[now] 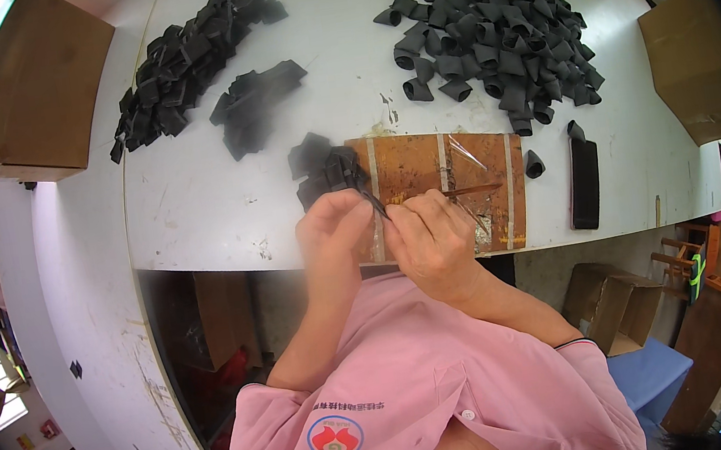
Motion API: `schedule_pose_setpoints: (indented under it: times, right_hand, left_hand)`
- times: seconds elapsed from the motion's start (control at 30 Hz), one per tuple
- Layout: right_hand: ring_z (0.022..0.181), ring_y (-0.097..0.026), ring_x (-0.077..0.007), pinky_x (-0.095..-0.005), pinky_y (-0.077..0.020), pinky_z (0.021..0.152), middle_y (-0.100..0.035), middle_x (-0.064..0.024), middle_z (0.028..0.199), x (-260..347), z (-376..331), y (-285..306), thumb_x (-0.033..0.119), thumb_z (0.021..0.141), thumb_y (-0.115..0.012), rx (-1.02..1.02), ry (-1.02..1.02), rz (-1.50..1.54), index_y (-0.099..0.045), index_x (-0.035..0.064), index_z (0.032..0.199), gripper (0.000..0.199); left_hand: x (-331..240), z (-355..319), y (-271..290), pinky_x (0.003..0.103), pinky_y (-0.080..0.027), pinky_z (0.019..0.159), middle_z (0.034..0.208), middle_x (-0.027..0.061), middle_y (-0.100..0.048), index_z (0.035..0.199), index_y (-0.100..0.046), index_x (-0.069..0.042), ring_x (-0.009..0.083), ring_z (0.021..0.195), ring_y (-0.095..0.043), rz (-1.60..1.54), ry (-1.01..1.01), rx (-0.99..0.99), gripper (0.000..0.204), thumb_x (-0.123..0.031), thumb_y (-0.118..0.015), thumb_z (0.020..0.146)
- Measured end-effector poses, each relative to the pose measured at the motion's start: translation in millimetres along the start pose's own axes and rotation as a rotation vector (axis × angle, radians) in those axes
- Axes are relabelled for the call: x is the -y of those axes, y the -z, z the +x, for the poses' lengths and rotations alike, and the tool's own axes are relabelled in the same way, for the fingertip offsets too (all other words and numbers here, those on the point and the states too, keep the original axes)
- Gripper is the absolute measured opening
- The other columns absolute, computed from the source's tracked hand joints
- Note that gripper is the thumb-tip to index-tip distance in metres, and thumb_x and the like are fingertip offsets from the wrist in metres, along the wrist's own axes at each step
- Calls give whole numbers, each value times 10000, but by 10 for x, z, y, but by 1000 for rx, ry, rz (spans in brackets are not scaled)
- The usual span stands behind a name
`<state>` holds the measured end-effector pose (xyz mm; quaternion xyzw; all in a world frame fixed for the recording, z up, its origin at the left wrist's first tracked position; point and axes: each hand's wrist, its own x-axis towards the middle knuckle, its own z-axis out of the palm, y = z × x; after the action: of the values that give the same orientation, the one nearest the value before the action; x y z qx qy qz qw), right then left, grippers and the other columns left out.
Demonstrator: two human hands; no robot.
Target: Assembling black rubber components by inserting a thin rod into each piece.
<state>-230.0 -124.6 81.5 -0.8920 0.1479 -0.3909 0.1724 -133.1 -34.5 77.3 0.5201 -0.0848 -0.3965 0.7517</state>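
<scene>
My left hand [331, 227] and my right hand [432, 236] meet over the near left part of a brown board [407, 161]. Between their fingertips is a small black fabric piece [377, 206], pinched from both sides and mostly covered by the fingers. Just beyond my left hand lies a small heap of flat black fabric pieces [324, 171], touching the board's left edge. A slim dark-brown pointed tool [478, 189] shows past my right hand's knuckles. Whether that hand holds it or it lies on the board, I cannot tell.
Black fabric loops [491, 38] form a large pile at the far right. Flat black pieces [188, 66] are piled at the far left. A dark phone [585, 184] and a single loop [534, 164] lie right of the board. Cardboard boxes [33, 85] flank the white table [198, 218].
</scene>
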Motion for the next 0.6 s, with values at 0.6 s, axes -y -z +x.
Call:
schedule_pose_setpoints:
  times: [0.6]
  right_hand:
    - [672,-552,-225,-299,-456,521,-518,-81,741,64,35,81,99,700,-639,199,-262,287,-566,-23,823,188]
  left_hand:
    - [-104,-28,-4,193,-395,517,674,2,-554,795,-584,2,60,579,-496,250,17,-44,24,-4,-585,772]
